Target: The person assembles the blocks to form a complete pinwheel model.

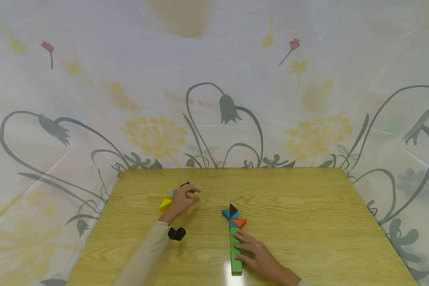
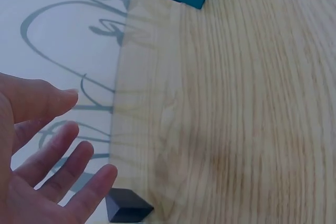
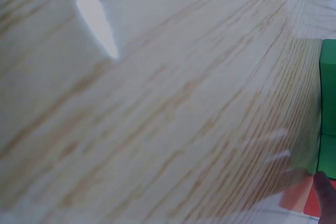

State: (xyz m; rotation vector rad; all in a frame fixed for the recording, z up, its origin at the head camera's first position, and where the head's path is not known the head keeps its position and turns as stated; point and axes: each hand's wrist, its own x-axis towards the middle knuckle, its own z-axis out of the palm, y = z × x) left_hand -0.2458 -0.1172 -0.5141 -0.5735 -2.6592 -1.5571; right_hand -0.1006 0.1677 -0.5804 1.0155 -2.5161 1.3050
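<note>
My left hand [image 1: 181, 200] hovers at the left over several loose blocks, fingers bent and apart. Nothing lies between its thumb and fingers in the left wrist view. Partly hidden by it are a blue block [image 1: 174, 192] and a dark triangular block [image 1: 185, 184]; a yellow triangular block [image 1: 165, 204] lies beside the wrist. With its fingertips my right hand [image 1: 259, 254] touches the right side of a row of green blocks [image 1: 237, 267]. At the row's far end lie blue blocks [image 1: 227, 215], a dark triangular block [image 1: 233, 210] and an orange triangular block [image 1: 239, 222].
The wooden table [image 1: 307, 206] has its far edge against a flower-printed cloth [image 1: 214, 139], which also hangs at both sides. A black device [image 1: 176, 233] sits at the left wrist. Light glares on the table near its front.
</note>
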